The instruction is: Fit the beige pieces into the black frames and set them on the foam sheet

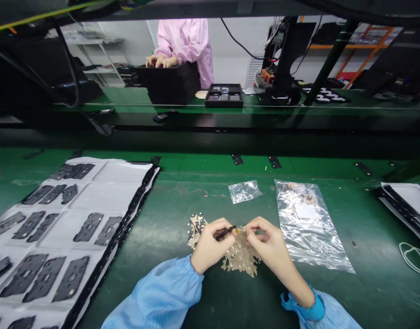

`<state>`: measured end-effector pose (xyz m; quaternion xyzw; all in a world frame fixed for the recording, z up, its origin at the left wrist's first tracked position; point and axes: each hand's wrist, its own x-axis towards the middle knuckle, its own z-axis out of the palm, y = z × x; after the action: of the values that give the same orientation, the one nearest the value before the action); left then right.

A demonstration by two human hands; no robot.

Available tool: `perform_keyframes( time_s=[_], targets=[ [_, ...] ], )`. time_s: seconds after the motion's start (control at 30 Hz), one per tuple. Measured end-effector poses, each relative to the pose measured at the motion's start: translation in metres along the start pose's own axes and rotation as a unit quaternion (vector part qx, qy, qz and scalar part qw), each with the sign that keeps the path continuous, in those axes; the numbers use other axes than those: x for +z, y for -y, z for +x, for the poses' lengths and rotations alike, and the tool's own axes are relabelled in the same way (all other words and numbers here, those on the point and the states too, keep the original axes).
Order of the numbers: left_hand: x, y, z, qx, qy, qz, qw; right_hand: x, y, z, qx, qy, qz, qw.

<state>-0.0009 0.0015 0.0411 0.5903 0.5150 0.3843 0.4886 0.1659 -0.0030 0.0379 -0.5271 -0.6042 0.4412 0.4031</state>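
Observation:
My left hand (215,242) is closed on a small flat black part (225,233), whose tip points toward my other hand. A yellowish spot (237,231) shows at the end of that part. My right hand (266,237) is pinched close beside it; whatever its fingertips hold is too small to make out. Beneath both hands lies a pile of small beige pieces (242,258). Left of it is a smaller heap of beige pieces with dark marks (195,228).
A white tray (108,180) with black plates (72,278) stands at left. Beyond my hands lie a small clear bag (244,192) and a larger bag (312,233) of pieces. Black parts (236,159) rest on the conveyor strip. Across it, a person in pink (185,43) touches stacked black trays (173,84).

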Motion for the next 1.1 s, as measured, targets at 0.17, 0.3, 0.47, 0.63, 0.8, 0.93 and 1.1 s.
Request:
perform_keyframes(
  time_s=[0.17,0.3,0.47,0.63,0.8,0.93,1.1],
  targets=[
    [-0.006,0.008,0.003,-0.056,-0.030,-0.034,0.997,-0.008,-0.002,0.003,-0.050,0.104,-0.090,0.989],
    [-0.005,0.012,0.004,-0.077,-0.015,-0.076,0.994,-0.011,-0.003,0.004,-0.093,0.129,-0.171,0.972],
    [-0.003,0.014,0.005,-0.064,-0.013,-0.083,0.994,-0.014,-0.005,0.006,-0.050,0.109,-0.134,0.984],
    [-0.003,0.014,0.004,-0.048,-0.007,-0.070,0.996,-0.010,-0.004,0.007,-0.035,0.112,-0.039,0.992],
    [-0.002,0.011,0.000,-0.034,0.026,-0.058,0.997,-0.002,0.003,0.006,0.082,0.079,0.109,0.987],
    [0.001,0.010,-0.001,-0.037,0.034,-0.063,0.997,0.002,0.002,0.005,0.086,0.075,0.140,0.983],
    [0.001,0.008,0.001,-0.019,0.014,-0.041,0.999,0.003,-0.002,0.004,0.075,0.058,0.155,0.983]
  ],
)
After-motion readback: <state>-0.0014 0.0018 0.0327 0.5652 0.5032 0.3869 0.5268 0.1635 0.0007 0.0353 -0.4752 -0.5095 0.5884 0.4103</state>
